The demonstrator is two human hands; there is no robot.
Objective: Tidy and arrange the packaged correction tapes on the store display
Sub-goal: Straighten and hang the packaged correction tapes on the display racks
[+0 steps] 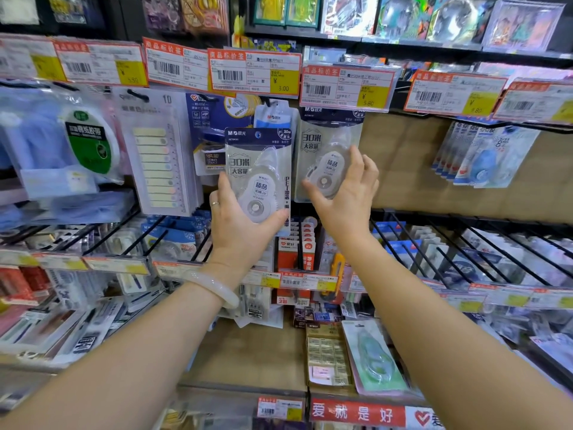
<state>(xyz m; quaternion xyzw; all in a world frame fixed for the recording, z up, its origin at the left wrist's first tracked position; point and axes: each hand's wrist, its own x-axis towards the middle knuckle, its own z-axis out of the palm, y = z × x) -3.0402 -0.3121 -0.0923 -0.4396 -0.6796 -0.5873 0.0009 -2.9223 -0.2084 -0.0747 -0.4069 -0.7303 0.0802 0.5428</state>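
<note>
My left hand (240, 223) grips a packaged grey correction tape (257, 169) from below, thumb and fingers around its lower edges, held in front of the display. A matching correction tape pack (327, 144) hangs from a peg just to the right. My right hand (344, 190) curls its fingers around that hanging pack's lower right part. Both packs have dark blue headers and clear blisters. A blue-and-white correction tape pack (273, 117) hangs behind the held one.
Orange-framed price tags (254, 72) line the rail above. Sticky-note flags (158, 153) and a tape roll pack (90, 141) hang left. Blue correction tape packs (483, 156) hang right. Black wire dividers (434, 243) hold goods on the shelf below.
</note>
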